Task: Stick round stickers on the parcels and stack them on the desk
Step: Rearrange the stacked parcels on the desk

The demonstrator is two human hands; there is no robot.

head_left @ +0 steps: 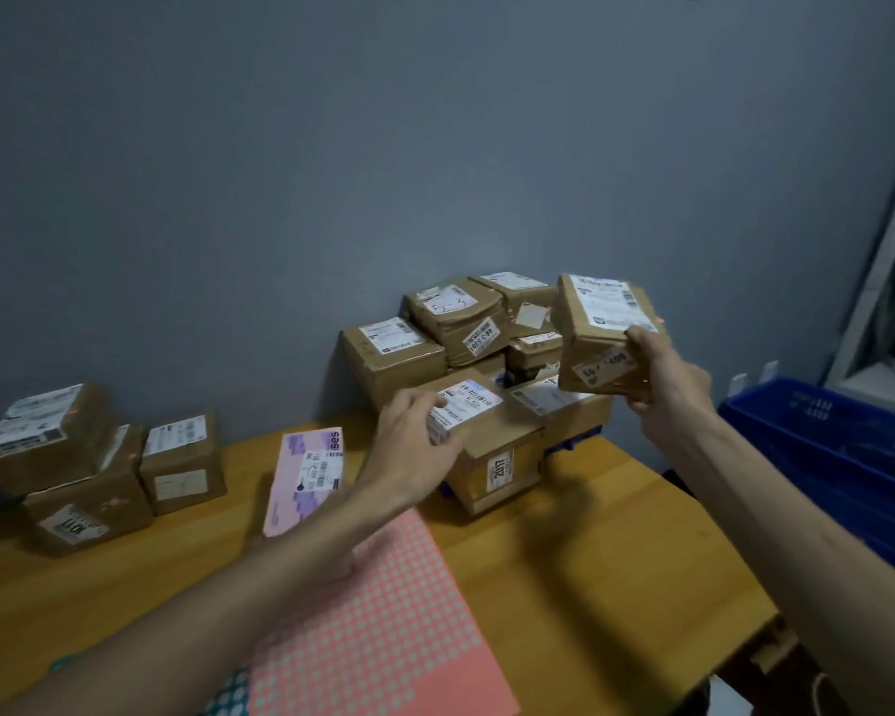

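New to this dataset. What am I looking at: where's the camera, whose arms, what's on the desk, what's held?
No robot here: one picture, from a wide-angle camera on a person's head, looking forward and down at their bare arms. The right hand holds a brown parcel up in the air. The left hand grips a small white-labelled parcel on a front box of the pile of parcels on the wooden desk. Nearer lies a salmon sheet of round stickers, beside it a pink mailer, and at far left three more parcels, partly stacked. A blue crate stands to the right.
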